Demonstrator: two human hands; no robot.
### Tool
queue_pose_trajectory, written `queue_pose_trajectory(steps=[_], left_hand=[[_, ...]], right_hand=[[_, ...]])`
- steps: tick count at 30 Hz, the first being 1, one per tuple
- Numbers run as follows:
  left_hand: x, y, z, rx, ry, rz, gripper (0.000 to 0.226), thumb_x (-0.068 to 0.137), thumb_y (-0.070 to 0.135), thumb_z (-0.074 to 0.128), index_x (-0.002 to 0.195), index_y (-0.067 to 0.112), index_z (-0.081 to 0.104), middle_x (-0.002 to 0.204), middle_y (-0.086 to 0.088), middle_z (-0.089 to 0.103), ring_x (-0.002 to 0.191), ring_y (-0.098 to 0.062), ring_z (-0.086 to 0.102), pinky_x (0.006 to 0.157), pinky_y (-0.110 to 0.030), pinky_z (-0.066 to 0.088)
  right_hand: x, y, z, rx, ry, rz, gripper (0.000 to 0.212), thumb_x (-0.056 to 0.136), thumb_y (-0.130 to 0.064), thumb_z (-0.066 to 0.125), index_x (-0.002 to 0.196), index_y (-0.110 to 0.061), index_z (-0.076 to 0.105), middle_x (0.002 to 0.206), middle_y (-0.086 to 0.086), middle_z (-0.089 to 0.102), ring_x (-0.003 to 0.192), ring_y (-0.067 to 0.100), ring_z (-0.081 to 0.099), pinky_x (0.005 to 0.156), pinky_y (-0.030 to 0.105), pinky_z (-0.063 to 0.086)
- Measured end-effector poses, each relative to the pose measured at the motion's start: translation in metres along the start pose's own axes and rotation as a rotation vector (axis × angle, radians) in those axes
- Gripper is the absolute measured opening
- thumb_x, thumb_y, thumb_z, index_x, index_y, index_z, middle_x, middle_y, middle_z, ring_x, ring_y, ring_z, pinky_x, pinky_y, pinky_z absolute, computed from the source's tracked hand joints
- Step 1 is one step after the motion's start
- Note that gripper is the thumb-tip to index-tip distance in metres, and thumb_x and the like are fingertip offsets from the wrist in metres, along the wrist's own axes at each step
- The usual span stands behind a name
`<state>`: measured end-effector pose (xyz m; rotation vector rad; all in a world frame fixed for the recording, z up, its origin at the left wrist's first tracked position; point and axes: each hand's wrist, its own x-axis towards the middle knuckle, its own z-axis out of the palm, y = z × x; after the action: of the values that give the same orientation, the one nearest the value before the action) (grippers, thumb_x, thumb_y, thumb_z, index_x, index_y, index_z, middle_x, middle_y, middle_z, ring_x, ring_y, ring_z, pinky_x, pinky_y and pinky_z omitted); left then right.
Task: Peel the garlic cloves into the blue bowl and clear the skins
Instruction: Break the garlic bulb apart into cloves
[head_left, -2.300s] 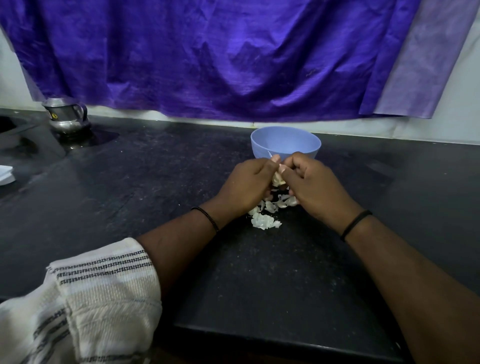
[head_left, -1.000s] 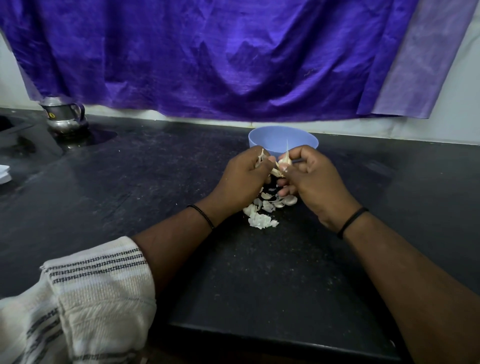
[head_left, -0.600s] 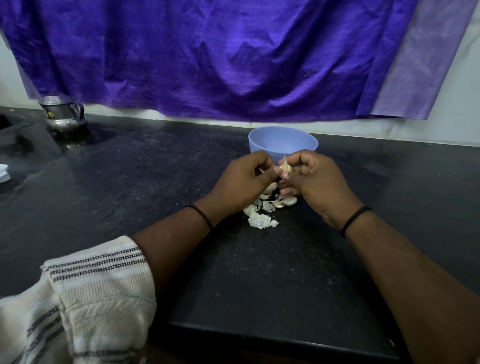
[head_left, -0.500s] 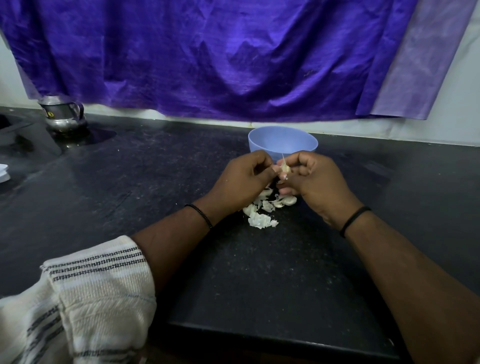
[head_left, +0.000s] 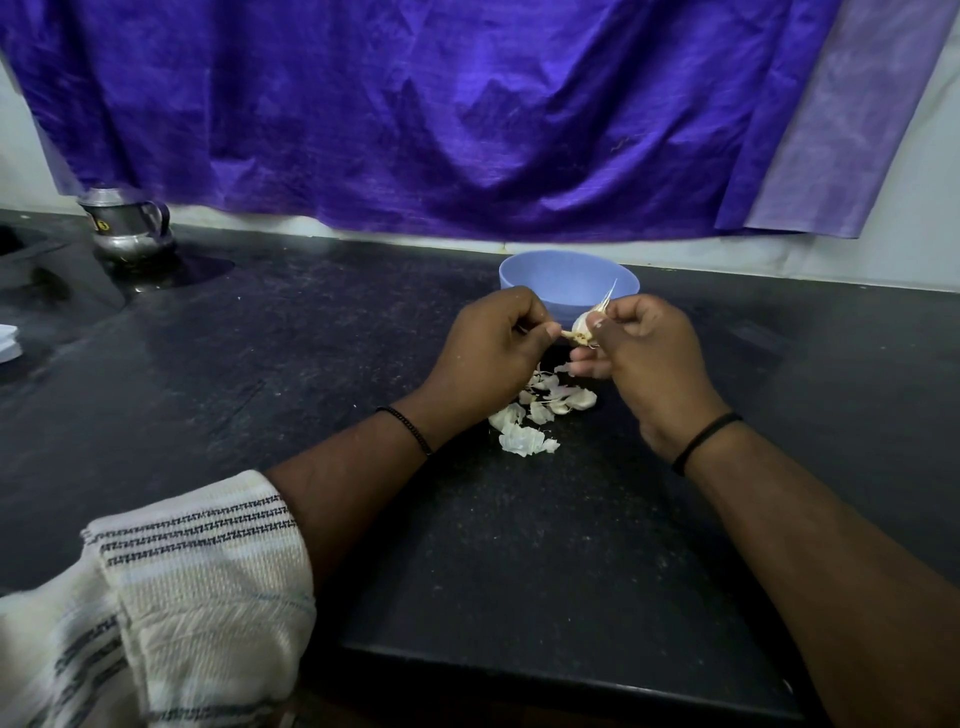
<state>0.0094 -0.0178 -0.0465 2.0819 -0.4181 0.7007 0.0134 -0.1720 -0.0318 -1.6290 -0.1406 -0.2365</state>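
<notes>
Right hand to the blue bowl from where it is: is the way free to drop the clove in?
Probably yes. The right hand holds the garlic clove just in front of the blue bowl, with nothing visible between them.

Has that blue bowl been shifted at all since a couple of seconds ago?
No. The blue bowl sits at the same spot below the purple cloth's hem, behind the hands.

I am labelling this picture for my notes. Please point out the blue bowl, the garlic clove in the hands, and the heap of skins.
blue bowl (head_left: 540, 280): head view, inner wall near the left rim.
garlic clove (head_left: 582, 325): head view, pale body between both hands.
heap of skins (head_left: 524, 441): head view, nearest large flake.
</notes>
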Motion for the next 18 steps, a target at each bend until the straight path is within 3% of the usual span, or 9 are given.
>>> queue_pose_trajectory(steps=[5, 12, 15, 18], left_hand=[[0.002, 0.002, -0.008, 0.002, 0.093, -0.004, 0.013, 0.091, 0.014, 0.068, 0.08, 0.011, 0.062, 0.07, 0.014, 0.055, 0.062, 0.003, 0.05, 0.058, -0.008, 0.036], [-0.002, 0.001, -0.009, -0.101, -0.228, -0.098, 0.008, 0.082, 0.001, 0.068, 0.08, 0.008, 0.069, 0.072, 0.006, 0.069, 0.059, -0.002, 0.06, 0.056, -0.018, 0.048], [0.0, -0.001, -0.01, -0.066, -0.242, -0.053, 0.009, 0.084, 0.012, 0.068, 0.076, 0.009, 0.068, 0.075, 0.001, 0.068, 0.067, -0.011, 0.063, 0.062, -0.031, 0.053], [0.001, -0.002, -0.007, 0.013, -0.162, -0.04, 0.025, 0.093, 0.03, 0.065, 0.074, 0.012, 0.062, 0.069, 0.007, 0.059, 0.062, -0.006, 0.052, 0.061, -0.034, 0.046]], right_hand=[[0.003, -0.004, -0.006, 0.091, 0.084, 0.028, 0.008, 0.101, -0.006, 0.051, 0.107, 0.0, 0.051, 0.093, 0.025, 0.066, 0.063, 0.019, 0.067, 0.056, 0.024, 0.058], [-0.006, -0.005, -0.003, -0.008, -0.035, -0.009, 0.005, 0.098, -0.006, 0.058, 0.095, -0.01, 0.059, 0.099, 0.017, 0.067, 0.068, 0.018, 0.067, 0.062, 0.026, 0.061], [-0.005, -0.007, -0.005, -0.014, -0.09, -0.011, 0.009, 0.098, -0.005, 0.057, 0.095, -0.012, 0.062, 0.096, 0.015, 0.068, 0.066, 0.016, 0.065, 0.06, 0.024, 0.059], [-0.007, -0.007, -0.002, -0.018, -0.179, -0.023, 0.012, 0.099, -0.003, 0.056, 0.096, -0.012, 0.064, 0.083, 0.009, 0.069, 0.062, 0.013, 0.062, 0.056, 0.023, 0.056]])
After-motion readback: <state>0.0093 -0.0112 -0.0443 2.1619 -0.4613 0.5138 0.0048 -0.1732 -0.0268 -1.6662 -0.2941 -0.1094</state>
